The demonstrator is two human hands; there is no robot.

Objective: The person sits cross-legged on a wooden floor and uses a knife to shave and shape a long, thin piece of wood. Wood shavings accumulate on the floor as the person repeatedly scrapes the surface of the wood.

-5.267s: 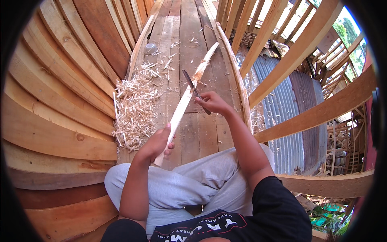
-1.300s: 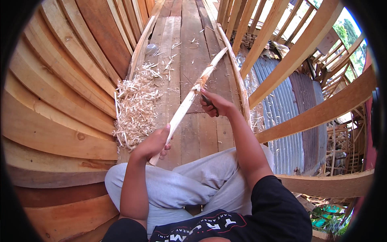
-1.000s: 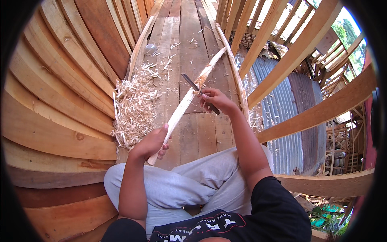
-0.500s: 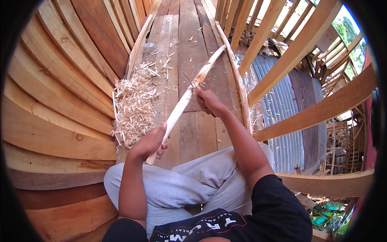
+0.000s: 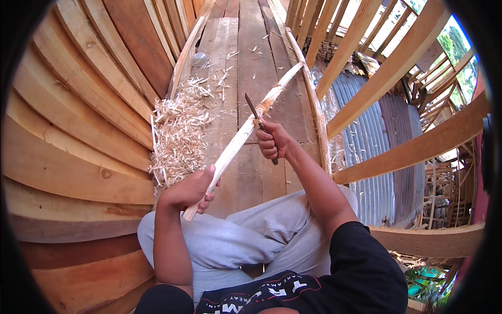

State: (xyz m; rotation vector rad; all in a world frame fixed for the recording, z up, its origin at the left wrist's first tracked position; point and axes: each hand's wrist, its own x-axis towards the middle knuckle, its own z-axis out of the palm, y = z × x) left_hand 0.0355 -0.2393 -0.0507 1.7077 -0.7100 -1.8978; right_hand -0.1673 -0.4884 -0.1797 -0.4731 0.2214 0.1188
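A long, pale, peeled wooden stick slants from my lap up to the wooden rail at the far right. My left hand is wrapped round its near end, just above my knee. In my right hand is a knife, its dark blade pointing up and to the left and crossing the stick around its middle. The fist is closed on the handle, whose end shows below the fingers. Beyond the blade, a patch of brownish bark remains on the stick. I cannot tell whether the blade touches the wood.
Curled wood shavings lie heaped on the plank floor at the left. A small clear container stands farther back. Wooden slats rise on the left; on the right, beyond spaced posts, is corrugated metal roofing.
My right hand has turned the knife more upright, and its handle end now shows. The stick's near end has shifted slightly down and left with my left hand. The whole view has shifted a little.
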